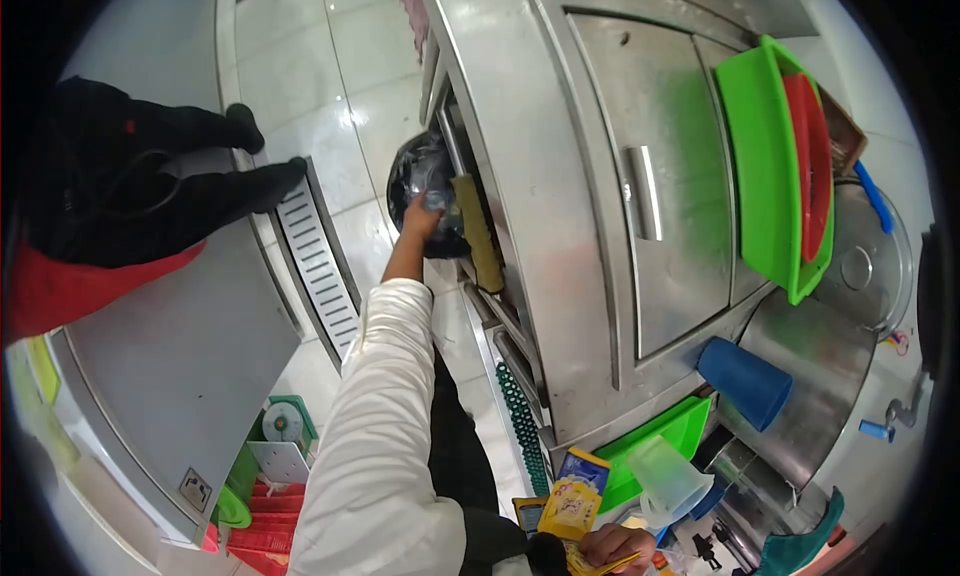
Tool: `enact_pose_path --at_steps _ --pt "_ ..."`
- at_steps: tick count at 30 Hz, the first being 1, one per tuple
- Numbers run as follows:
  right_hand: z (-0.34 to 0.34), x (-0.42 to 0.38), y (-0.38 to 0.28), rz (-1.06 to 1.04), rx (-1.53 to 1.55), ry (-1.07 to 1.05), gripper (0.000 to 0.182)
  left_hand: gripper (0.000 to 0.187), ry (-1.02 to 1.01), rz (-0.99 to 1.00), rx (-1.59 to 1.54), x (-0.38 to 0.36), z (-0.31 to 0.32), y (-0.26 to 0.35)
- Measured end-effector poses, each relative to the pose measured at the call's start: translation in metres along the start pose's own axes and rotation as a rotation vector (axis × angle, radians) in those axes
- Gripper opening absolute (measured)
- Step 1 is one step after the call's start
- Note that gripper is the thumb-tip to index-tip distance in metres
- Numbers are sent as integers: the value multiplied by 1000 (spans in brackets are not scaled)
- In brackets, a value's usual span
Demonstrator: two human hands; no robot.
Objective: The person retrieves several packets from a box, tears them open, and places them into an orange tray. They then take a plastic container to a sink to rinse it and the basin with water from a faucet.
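Note:
My left hand, at the end of a white sleeve, reaches out to a black bin bag that hangs beside the steel counter. Its fingers close on the bag's near rim, and crumpled clear plastic shines inside the bag. A yellowish cloth hangs on the counter edge right beside that hand. My right hand is low at the frame's bottom edge, gripping yellow packets, one with a blue top.
Another person in black trousers and a red garment stands on the tiled floor by a floor drain grate. On the counter are a green tray holding a red one, a blue cup, a clear jug and a steel lid.

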State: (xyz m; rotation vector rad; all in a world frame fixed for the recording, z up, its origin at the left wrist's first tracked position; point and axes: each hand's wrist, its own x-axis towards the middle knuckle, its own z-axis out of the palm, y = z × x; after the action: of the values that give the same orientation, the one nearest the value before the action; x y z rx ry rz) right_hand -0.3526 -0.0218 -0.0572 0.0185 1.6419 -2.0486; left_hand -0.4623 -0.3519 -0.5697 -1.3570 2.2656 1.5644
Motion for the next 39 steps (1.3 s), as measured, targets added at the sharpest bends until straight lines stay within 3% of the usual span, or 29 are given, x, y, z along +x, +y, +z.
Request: enact_pose_path --at_steps 1,3,4,7,9,11,12,13,14,15,17,19,21,23,24,25,27,28,30,32,34,35,37,39 --pt "3 4 1 22 2 -1 20 62 -19 -22 -2 6 10 -10" --pt "6 7 1 52 15 -10 20 60 -389 -95 22 15 33 -45" --pt "8 8 0 58 25 -20 20 51 -224 83 235 -3 27 -39" --pt "12 0 -9 48 61 -52 21 40 -400 32 311 -35 -6 -26" --pt "15 -12 -18 19 90 -76 21 27 -140 193 116 -69 -11 -41" --pt "10 -24 -27 -34 109 -122 26 27 -249 67 179 -111 -41 -10" --pt "13 -34 -34 -52 81 -58 26 19 -526 -95 -22 -133 -57 -1" --pt "15 -45 -42 -75 50 16 26 20 -799 -108 -33 -166 -87 37" --pt "13 -57 -47 -103 -5 7 27 22 -1187 221 -40 -195 -115 70" --pt "7 -70 -53 -131 -64 6 28 24 -1474 -165 -251 -234 -140 117" --pt "4 -95 -66 -181 -80 33 32 33 -1799 -23 -302 -310 -173 200" --pt "-3 -128 -78 -259 -116 24 36 54 -1814 321 -555 -395 -172 245" --pt "-18 -172 -84 -306 -161 69 37 77 -1762 807 -585 -484 -155 292" --pt "-49 -226 -72 -378 -200 267 40 93 -1812 1202 -331 -558 -117 299" --pt "-59 -248 -74 -412 -138 396 37 82 -1834 1406 -127 -587 -95 290" --pt "-77 -267 -74 -509 -207 549 34 82 -1867 1441 -88 -617 -72 275" --pt "-125 -309 -71 -629 -465 898 28 57 -2034 622 65 -676 -32 244" --pt "-144 -333 -70 -646 -523 1013 27 57 -2077 629 128 -703 -23 237" --pt "-190 -374 -52 -690 -553 1167 27 43 -1878 92 -12 -749 -5 226" --pt "-233 -412 -26 -760 -657 1306 26 40 -1840 176 85 -780 17 219" --pt "-256 -443 -14 -550 -146 1300 24 35 -1706 212 211 -791 33 218" --pt "-263 -455 -13 -558 -124 1313 24 34 -1653 216 287 -782 46 210" --pt "-268 -465 -18 -576 296 1185 18 30 -1471 353 352 -777 46 219" --pt "-283 -467 -8 -555 348 1129 16 26 -1316 574 483 -750 59 225"
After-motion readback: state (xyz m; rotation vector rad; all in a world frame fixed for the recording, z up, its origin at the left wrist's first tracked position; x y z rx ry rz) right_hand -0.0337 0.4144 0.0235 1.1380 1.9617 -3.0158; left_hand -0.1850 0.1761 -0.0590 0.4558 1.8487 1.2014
